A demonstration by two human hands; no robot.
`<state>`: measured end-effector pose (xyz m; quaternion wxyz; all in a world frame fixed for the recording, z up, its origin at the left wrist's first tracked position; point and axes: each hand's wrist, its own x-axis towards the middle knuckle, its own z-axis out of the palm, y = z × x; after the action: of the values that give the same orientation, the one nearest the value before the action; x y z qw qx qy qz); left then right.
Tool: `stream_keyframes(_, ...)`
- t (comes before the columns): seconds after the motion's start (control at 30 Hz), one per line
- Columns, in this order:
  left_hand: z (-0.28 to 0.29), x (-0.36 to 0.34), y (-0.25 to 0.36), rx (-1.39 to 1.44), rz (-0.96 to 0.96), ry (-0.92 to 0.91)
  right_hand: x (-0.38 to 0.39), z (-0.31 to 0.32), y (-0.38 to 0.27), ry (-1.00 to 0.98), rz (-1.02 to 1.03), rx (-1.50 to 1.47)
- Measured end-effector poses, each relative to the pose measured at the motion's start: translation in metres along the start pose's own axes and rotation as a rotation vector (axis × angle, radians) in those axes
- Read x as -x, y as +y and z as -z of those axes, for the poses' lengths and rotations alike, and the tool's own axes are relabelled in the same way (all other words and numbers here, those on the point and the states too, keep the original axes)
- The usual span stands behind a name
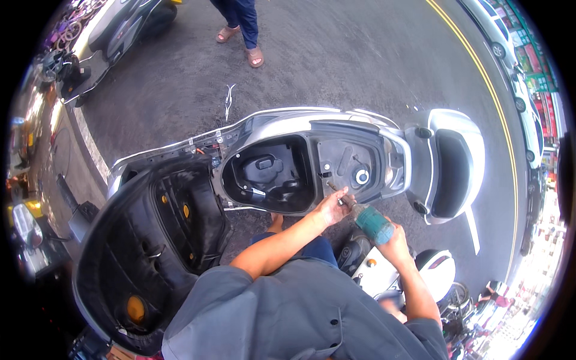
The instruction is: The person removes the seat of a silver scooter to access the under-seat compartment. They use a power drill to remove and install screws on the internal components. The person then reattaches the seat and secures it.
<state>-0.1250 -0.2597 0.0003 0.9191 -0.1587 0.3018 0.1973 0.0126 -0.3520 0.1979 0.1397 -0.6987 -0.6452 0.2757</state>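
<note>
Cordless drill (373, 223), teal-bodied, was observed in the head view at centre right of frame, held over the near edge of a silver scooter (336, 129) that stood on the asphalt road (360, 60). The right hand (393, 241) was closed around the drill's grip, and the tool's nose pointed up and to the left toward the scooter body. The left hand (333, 206) was closed about the front of the drill at its bit (333, 188), with the fingers bunched there; the bit's tip lay at the rim of the under-seat compartment (273, 174). Whether the tip touched a fastener could not be determined. The scooter's seat (153, 240) was raised and swung toward the left, its black underside with yellow pads exposed. The compartment beneath stood open, black-lined, with a smaller recess to its right containing a round blue-and-white cap (362, 176). A grey backrest pad (451, 174) sat at the scooter's rear, further right. The person wore a grey shirt (288, 312), and both forearms entered from the lower edge. Another person's legs in blue trousers and sandals (243, 30) stood on the road at top centre, well apart from the work. A second scooter (114, 30) was parked at upper left. A yellow double line (486, 78) ran along the road at right, beside parked cars (516, 78).
</note>
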Motion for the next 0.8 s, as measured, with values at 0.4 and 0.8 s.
stream_keyframes(0.4,-0.012,-0.009,0.034,-0.082,-0.063,-0.106,-0.029,-0.001,-0.014,0.004,0.016,0.024)
stream_keyframes(0.8,-0.03,-0.005,0.034,0.05,-0.084,-0.176,-0.062,0.024,-0.018,-0.038,-0.143,0.067)
